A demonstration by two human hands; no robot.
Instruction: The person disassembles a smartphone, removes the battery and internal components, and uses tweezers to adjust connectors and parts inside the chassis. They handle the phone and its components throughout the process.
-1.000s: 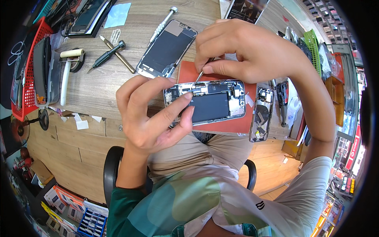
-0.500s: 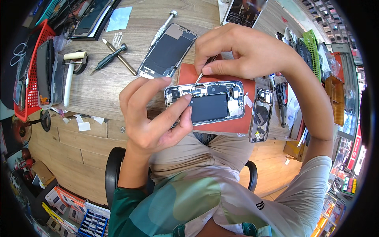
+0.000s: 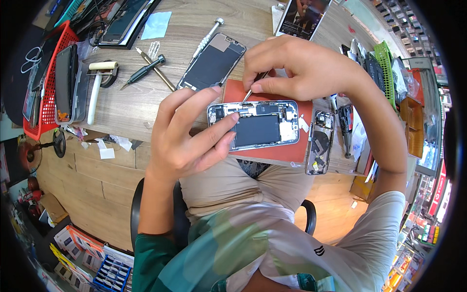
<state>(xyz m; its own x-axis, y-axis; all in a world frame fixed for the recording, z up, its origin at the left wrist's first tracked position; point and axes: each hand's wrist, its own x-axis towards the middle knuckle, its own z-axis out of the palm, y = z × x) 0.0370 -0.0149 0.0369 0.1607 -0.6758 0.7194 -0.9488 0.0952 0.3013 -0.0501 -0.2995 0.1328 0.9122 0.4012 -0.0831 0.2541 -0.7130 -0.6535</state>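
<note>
An opened phone [image 3: 255, 131] lies inside up on a reddish-brown mat [image 3: 287, 155], its dark battery and circuit boards showing. My left hand [image 3: 182, 141] reaches over its left end with fingers spread. The index fingertip rests on the inner parts beside the battery, and the thumb lies lower, over the phone's left part. My right hand [image 3: 296, 68] pinches thin metal tweezers [image 3: 248, 94] between thumb and fingers. Their tip meets the upper inner edge of the phone, just above my left index finger. The far ends of the tweezers are hidden by my right hand.
A detached phone screen [image 3: 211, 61] lies beyond my left hand, near screwdrivers [image 3: 143, 73] and a white-handled roller [image 3: 96, 92]. Another phone housing [image 3: 320, 141] sits right of the mat. A red basket [image 3: 46, 92] stands far left; a lit phone [image 3: 301, 17] stands at the back.
The view has shifted slightly, so the bench items at left appear a little lower and farther right. Both hands keep nearly the same pose, with the tweezers still at the phone's upper edge.
</note>
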